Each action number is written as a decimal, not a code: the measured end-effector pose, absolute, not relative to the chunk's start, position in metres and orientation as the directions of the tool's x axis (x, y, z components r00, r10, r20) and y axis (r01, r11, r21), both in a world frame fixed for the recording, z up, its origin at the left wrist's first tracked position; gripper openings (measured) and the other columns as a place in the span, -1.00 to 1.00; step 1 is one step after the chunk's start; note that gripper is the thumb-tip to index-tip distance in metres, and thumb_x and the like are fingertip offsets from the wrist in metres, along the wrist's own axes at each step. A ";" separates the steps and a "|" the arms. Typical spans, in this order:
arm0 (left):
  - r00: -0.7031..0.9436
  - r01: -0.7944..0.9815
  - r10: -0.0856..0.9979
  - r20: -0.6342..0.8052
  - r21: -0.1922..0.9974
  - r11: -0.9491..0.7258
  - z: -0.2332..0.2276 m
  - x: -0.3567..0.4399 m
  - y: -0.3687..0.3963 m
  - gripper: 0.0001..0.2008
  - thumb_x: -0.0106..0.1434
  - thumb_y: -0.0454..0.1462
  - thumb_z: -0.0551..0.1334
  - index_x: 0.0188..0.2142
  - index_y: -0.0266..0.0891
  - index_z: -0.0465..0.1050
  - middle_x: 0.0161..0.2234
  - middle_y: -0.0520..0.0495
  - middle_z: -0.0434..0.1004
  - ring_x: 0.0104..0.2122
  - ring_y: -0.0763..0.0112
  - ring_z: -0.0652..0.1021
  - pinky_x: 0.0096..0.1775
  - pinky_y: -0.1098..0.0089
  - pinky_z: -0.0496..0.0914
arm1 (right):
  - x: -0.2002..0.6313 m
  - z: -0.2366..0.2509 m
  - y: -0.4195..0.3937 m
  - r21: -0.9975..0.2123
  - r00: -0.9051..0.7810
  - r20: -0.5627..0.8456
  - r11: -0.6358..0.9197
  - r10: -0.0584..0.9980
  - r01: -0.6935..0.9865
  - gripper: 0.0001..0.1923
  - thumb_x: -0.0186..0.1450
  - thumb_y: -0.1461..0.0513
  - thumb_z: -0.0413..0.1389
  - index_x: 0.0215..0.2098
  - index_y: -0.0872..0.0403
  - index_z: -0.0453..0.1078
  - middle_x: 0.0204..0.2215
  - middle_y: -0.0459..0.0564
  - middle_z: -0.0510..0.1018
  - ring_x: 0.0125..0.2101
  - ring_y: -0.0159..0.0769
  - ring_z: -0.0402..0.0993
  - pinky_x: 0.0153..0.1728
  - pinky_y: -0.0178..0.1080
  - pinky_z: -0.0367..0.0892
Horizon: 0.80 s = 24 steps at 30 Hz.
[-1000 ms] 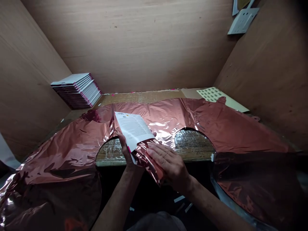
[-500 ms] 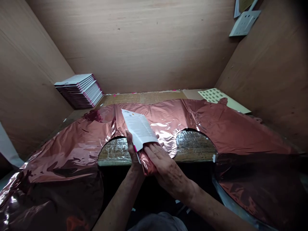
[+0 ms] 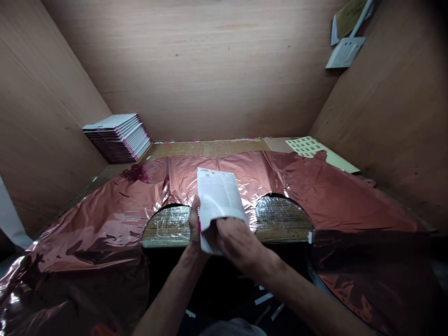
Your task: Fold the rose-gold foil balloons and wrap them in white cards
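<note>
Both hands meet at the near edge of the surface (image 3: 210,148), over the middle of a large rose-coloured foil sheet (image 3: 315,191) that lies spread flat across it and hangs off the front. Left hand (image 3: 194,228) grips the lower left edge of a white printed packet (image 3: 220,198), fingers closed on it; a pink strip shows along that edge. Right hand (image 3: 235,242) lies over the packet's lower end, fingers curled against it. Packet stands tilted up, printed face toward the camera: small block of dark text with a tiny mark near the top, too fine to read. Two rounded gaps in the foil expose the taped surface on either side of the packet. Far left corner: stack of white flat packs with pink edges (image 3: 117,135). Far right: sheet of pale labels (image 3: 308,145), print illegible. White card (image 3: 345,51) on right wall.
</note>
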State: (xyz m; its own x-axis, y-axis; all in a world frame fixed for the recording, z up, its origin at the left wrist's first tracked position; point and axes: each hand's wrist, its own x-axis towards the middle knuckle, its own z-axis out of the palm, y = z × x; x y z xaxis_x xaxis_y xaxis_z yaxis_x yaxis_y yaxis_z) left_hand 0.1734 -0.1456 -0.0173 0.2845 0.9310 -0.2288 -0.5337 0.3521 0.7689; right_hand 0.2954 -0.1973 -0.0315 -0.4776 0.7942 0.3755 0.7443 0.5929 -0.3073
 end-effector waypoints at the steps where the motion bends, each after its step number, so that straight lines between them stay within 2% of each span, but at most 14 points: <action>1: 0.222 -0.408 0.946 -0.235 0.859 0.309 -0.018 0.162 -0.143 -0.28 0.19 0.29 -0.01 -0.19 -0.30 0.51 -0.36 -0.21 0.60 -0.19 0.01 0.59 -0.08 0.06 0.46 | 0.295 -0.033 -0.200 -0.273 -0.511 0.336 0.601 0.791 0.751 -0.77 0.32 0.42 -0.07 -0.19 0.18 0.41 -0.40 0.10 0.52 -0.44 -0.17 0.44 -0.39 -0.12 0.44; 3: 0.089 -0.094 0.972 -0.216 0.970 0.224 -0.018 0.143 -0.138 -0.43 0.16 0.23 0.12 -0.37 -0.23 0.50 -0.49 -0.17 0.54 -0.23 0.00 0.59 -0.11 0.09 0.45 | 0.297 -0.041 -0.201 -0.170 -0.596 0.281 0.650 0.753 0.741 -0.73 0.25 0.50 -0.04 -0.22 0.16 0.42 -0.39 0.07 0.54 -0.40 -0.17 0.46 -0.34 -0.16 0.42; 5: -0.090 0.284 0.993 -0.075 0.954 0.098 -0.017 0.132 -0.133 -0.56 0.13 0.15 0.24 -0.43 -0.19 0.45 -0.48 -0.17 0.52 -0.19 -0.07 0.57 -0.08 0.03 0.40 | 0.302 -0.052 -0.191 -0.058 -0.672 0.240 0.702 0.700 0.710 -0.69 0.23 0.52 -0.01 -0.16 0.17 0.44 -0.31 0.09 0.57 -0.30 -0.16 0.49 -0.26 -0.17 0.41; 7: -0.218 0.634 0.964 0.151 0.773 0.022 -0.015 0.133 -0.127 -0.61 0.16 0.06 0.25 -0.33 -0.24 0.45 -0.34 -0.26 0.54 -0.12 -0.15 0.52 -0.05 -0.07 0.35 | 0.306 -0.059 -0.177 0.004 -0.670 0.206 0.684 0.713 0.729 -0.70 0.23 0.52 0.02 -0.15 0.17 0.44 -0.28 0.08 0.58 -0.30 -0.16 0.50 -0.28 -0.17 0.40; 9: -0.189 0.849 0.909 0.372 0.526 -0.039 -0.015 0.141 -0.117 -0.57 0.25 0.00 0.16 -0.15 -0.34 0.43 -0.17 -0.38 0.52 -0.05 -0.15 0.49 -0.02 -0.09 0.34 | 0.307 -0.060 -0.166 0.044 -0.643 0.168 0.646 0.747 0.762 -0.73 0.23 0.52 0.05 -0.19 0.17 0.44 -0.32 0.06 0.57 -0.36 -0.18 0.48 -0.35 -0.18 0.38; 11: -0.013 0.895 0.918 0.395 0.415 -0.166 -0.020 0.152 -0.106 -0.53 0.32 -0.06 0.08 0.03 -0.39 0.38 0.01 -0.44 0.45 0.09 -0.10 0.42 0.06 -0.05 0.31 | 0.307 -0.056 -0.165 0.089 -0.662 0.140 0.656 0.737 0.749 -0.76 0.24 0.51 0.06 -0.20 0.16 0.41 -0.35 0.05 0.55 -0.41 -0.19 0.46 -0.41 -0.19 0.35; 13: 0.226 0.874 0.939 0.259 0.373 -0.313 -0.030 0.162 -0.097 -0.51 0.38 -0.09 0.00 0.18 -0.30 0.30 0.19 -0.38 0.32 0.24 -0.06 0.27 0.17 -0.09 0.19 | 0.310 -0.051 -0.176 0.127 -0.687 0.147 0.675 0.712 0.727 -0.77 0.25 0.49 0.06 -0.18 0.15 0.38 -0.33 0.05 0.53 -0.41 -0.18 0.44 -0.42 -0.17 0.34; 15: 0.385 0.850 0.918 0.094 0.350 -0.393 -0.043 0.168 -0.093 -0.47 0.41 -0.06 -0.07 0.28 -0.18 0.20 0.32 -0.28 0.14 0.33 -0.08 0.10 0.23 -0.19 0.01 | 0.318 -0.047 -0.192 0.131 -0.692 0.171 0.680 0.702 0.722 -0.77 0.27 0.47 0.05 -0.13 0.15 0.35 -0.30 0.04 0.51 -0.40 -0.18 0.43 -0.40 -0.16 0.34; 17: 0.445 0.841 0.895 0.037 0.325 -0.431 -0.053 0.173 -0.094 -0.41 0.41 0.02 -0.12 0.33 -0.13 0.10 0.37 -0.24 0.02 0.36 -0.08 -0.01 0.26 -0.22 -0.12 | 0.330 -0.046 -0.207 0.110 -0.705 0.207 0.700 0.679 0.706 -0.71 0.28 0.46 0.04 -0.03 0.20 0.32 -0.27 0.05 0.51 -0.35 -0.17 0.43 -0.34 -0.15 0.36; 20: 0.452 0.844 0.890 0.061 0.294 -0.448 -0.058 0.178 -0.097 -0.37 0.41 0.06 -0.16 0.36 -0.13 0.04 0.38 -0.26 -0.04 0.37 -0.08 -0.07 0.28 -0.17 -0.16 | 0.341 -0.050 -0.213 0.051 -0.711 0.233 0.721 0.664 0.691 -0.63 0.27 0.47 0.03 0.06 0.25 0.28 -0.20 0.09 0.52 -0.27 -0.16 0.45 -0.24 -0.14 0.38; 22: 0.428 0.856 0.903 0.046 0.300 -0.421 -0.054 0.181 -0.093 -0.35 0.41 0.07 -0.16 0.36 -0.17 0.03 0.38 -0.30 -0.05 0.37 -0.12 -0.07 0.27 -0.18 -0.13 | 0.339 -0.052 -0.209 0.023 -0.662 0.222 0.675 0.716 0.738 -0.67 0.26 0.46 0.06 0.00 0.19 0.33 -0.19 0.08 0.52 -0.24 -0.14 0.45 -0.18 -0.11 0.39; 24: 0.423 0.856 0.906 0.006 0.324 -0.402 -0.047 0.182 -0.085 -0.33 0.41 0.07 -0.17 0.36 -0.22 0.02 0.37 -0.35 -0.05 0.36 -0.15 -0.05 0.25 -0.20 -0.09 | 0.331 -0.054 -0.205 0.046 -0.572 0.242 0.579 0.784 0.814 -0.75 0.25 0.44 0.09 -0.11 0.15 0.38 -0.19 0.11 0.51 -0.19 -0.08 0.45 -0.11 -0.05 0.39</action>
